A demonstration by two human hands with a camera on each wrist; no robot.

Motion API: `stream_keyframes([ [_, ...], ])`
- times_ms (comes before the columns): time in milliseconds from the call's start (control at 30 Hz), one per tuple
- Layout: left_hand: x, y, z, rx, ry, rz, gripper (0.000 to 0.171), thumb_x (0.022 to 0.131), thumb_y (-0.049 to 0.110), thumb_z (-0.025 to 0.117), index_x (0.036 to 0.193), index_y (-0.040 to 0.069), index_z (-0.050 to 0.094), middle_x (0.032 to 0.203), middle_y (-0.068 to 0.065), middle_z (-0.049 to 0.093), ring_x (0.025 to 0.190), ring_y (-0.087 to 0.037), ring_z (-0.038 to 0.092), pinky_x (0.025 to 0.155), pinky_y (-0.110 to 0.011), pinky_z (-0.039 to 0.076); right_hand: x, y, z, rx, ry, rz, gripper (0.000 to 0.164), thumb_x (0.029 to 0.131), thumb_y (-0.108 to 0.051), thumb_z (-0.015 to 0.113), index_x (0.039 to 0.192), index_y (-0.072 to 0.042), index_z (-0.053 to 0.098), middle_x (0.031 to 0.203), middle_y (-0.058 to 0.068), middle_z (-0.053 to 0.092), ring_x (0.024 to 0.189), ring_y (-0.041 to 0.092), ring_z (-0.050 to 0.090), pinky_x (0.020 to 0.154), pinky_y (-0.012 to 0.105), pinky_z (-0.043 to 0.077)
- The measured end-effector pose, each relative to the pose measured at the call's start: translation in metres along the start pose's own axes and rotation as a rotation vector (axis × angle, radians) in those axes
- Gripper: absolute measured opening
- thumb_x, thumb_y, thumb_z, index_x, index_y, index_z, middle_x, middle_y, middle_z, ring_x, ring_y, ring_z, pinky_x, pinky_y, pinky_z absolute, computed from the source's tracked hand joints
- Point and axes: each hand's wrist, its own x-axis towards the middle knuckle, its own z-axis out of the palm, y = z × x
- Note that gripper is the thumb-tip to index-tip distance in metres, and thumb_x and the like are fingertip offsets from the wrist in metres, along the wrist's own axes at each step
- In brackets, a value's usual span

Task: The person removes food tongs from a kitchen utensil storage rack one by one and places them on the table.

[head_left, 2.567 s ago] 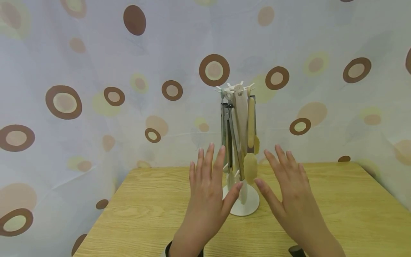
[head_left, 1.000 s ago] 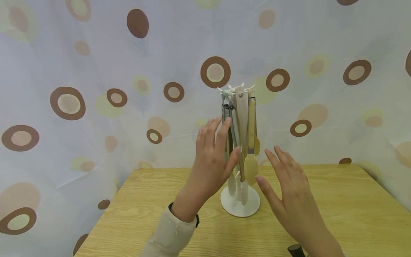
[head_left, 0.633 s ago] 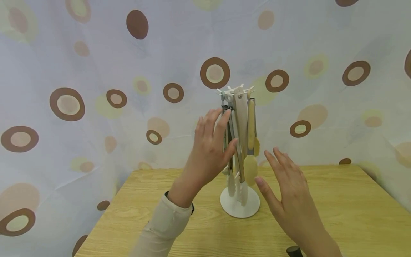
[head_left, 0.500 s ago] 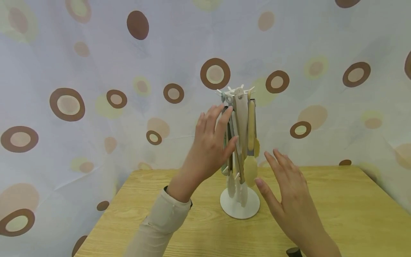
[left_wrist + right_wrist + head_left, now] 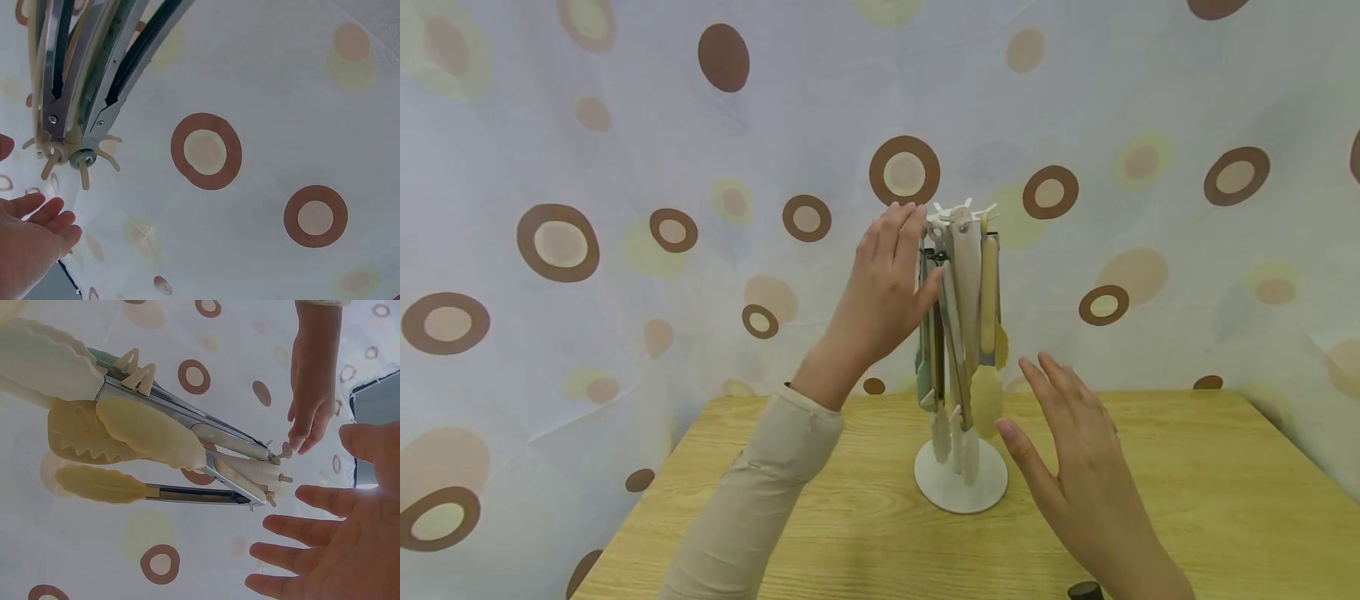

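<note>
A white utensil rack with a round base (image 5: 931,482) stands on the table, several tongs hanging from its hooks. Yellow tongs (image 5: 987,400) hang at its right, green tongs (image 5: 923,379) at its left, and white-tipped tongs (image 5: 942,437) between. A beige wide-handled utensil (image 5: 967,283) hangs in the middle. My left hand (image 5: 883,287) is raised at the rack's upper left, fingers extended near the hooks; the left wrist view shows a gap between the fingers and the green tongs' loop (image 5: 82,159). My right hand (image 5: 1078,467) hovers at the right, fingers spread, holding nothing.
The wooden table (image 5: 760,500) runs back to a hanging cloth (image 5: 700,125) with brown rings and dots. A small dark cylindrical end (image 5: 1085,592) shows at the bottom edge beside the right forearm.
My left hand has risen from in front of the rack's lower part to beside its top hooks, uncovering the green tongs. The right hand stays nearly still.
</note>
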Motion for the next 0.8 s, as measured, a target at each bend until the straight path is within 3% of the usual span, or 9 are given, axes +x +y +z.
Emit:
stream_keyframes([
  [200, 0.011, -0.008, 0.005, -0.062, -0.055, -0.033, 0.053, 0.099, 0.022, 0.051, 0.137, -0.012, 0.038, 0.136, -0.025, 0.042, 0.129, -0.035, 0.039, 0.113, -0.038, 0.024, 0.000, 0.000, 0.001, 0.002, 0.002, -0.007, 0.061, 0.095, -0.029, 0.061, 0.149, -0.012, 0.037, 0.149, 0.015, 0.038, 0.134, 0.042, 0.033, 0.102, 0.063, 0.026],
  [500, 0.025, -0.010, 0.017, -0.269, -0.182, -0.141, 0.044, 0.103, 0.016, 0.039, 0.140, -0.008, 0.039, 0.141, -0.020, 0.040, 0.133, -0.029, 0.036, 0.114, -0.033, 0.020, 0.000, -0.001, 0.000, 0.004, 0.004, 0.004, 0.061, 0.095, -0.028, 0.061, 0.148, -0.012, 0.038, 0.149, 0.016, 0.038, 0.134, 0.041, 0.033, 0.104, 0.062, 0.025],
  [600, 0.026, -0.010, 0.020, -0.314, -0.171, -0.146, 0.040, 0.103, 0.013, 0.036, 0.137, -0.007, 0.044, 0.138, -0.019, 0.044, 0.131, -0.029, 0.039, 0.113, -0.034, 0.023, -0.001, -0.001, -0.001, 0.005, 0.006, 0.010, 0.060, 0.095, -0.028, 0.062, 0.148, -0.011, 0.038, 0.149, 0.015, 0.038, 0.135, 0.040, 0.033, 0.103, 0.063, 0.025],
  [800, 0.027, -0.013, 0.022, -0.375, -0.087, -0.107, 0.031, 0.101, 0.008, 0.036, 0.123, -0.005, 0.055, 0.125, -0.017, 0.055, 0.119, -0.028, 0.049, 0.107, -0.033, 0.031, 0.000, 0.001, 0.000, 0.005, 0.001, 0.006, 0.061, 0.095, -0.028, 0.061, 0.148, -0.011, 0.038, 0.149, 0.016, 0.037, 0.135, 0.040, 0.033, 0.101, 0.064, 0.026],
])
